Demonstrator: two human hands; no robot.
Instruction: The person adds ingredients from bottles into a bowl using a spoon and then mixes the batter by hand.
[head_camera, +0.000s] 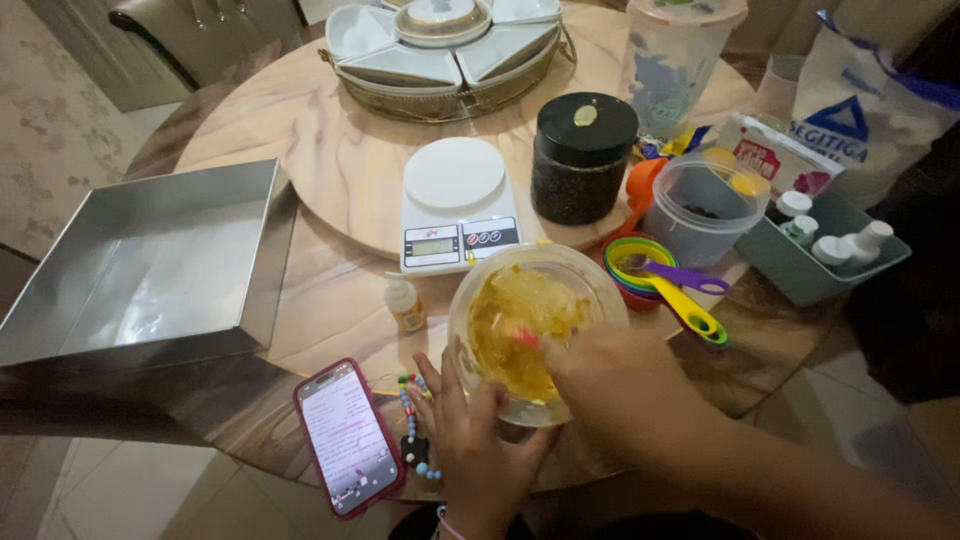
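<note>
Mixing in hand. Clear bowl (535, 325) sits at the near edge of the round table (330, 140), just in front of the scale (457, 205). Inside: yellow batter (520, 320), lumpy, smeared up the walls, not yet smooth. By my reading the ingredients are in and stirring is partway done.

Left hand (470, 430) rests against the bowl's near left wall, fingers spread and loosely curved, steadying it rather than gripping. Right hand (610, 385) is closed over the rim; a red tool tip (527, 340) shows in the batter below it, blurred, so the tool's kind cannot be told.

Steel pan (150, 265) lies well apart on the left, nothing in it: filling is left to do. Scale platform is bare.

Near the bowl: a small bottle (405, 303), a phone (348, 437) with lit screen, coloured measuring cups (650, 270), a black-lidded jar (583, 158).
</note>
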